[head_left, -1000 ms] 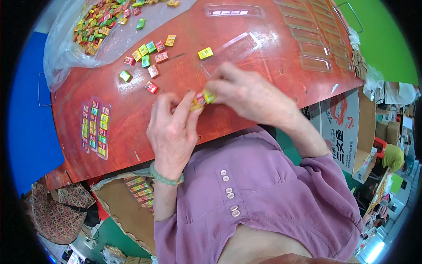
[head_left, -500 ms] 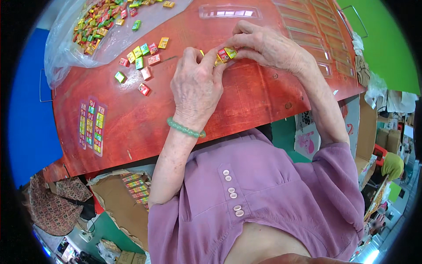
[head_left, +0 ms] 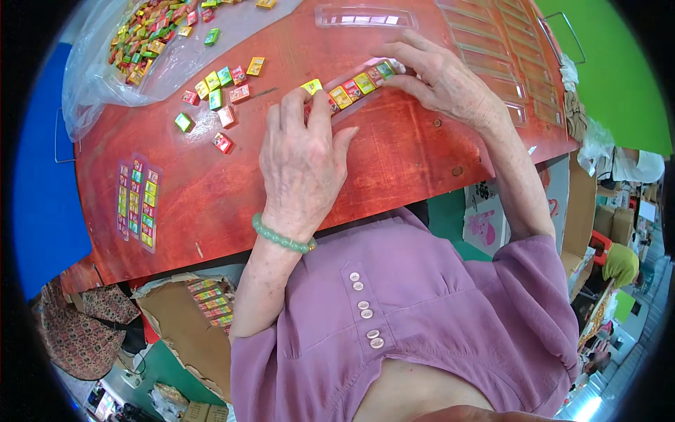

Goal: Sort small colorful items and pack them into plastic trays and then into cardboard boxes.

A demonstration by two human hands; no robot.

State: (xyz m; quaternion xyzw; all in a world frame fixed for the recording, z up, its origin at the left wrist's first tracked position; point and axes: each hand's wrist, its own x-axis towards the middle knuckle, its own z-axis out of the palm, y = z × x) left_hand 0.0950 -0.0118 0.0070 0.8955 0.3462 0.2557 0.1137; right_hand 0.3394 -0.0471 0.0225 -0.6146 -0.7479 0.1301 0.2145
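Hands at the far middle of the red table (head_left: 394, 162): left hand (head_left: 304, 165) presses flat with fingers together on the near end of a candy row (head_left: 354, 86), right hand (head_left: 444, 81) pinches its far end; best kept level, seating each piece squarely.

Bright, even daylight falls on the red table (head_left: 394, 162); soft shadows lie just under the hands; faint glare marks the clear plastic trays (head_left: 365, 15) beyond; fisheye bending curves the table's edges; black vignette rims everything
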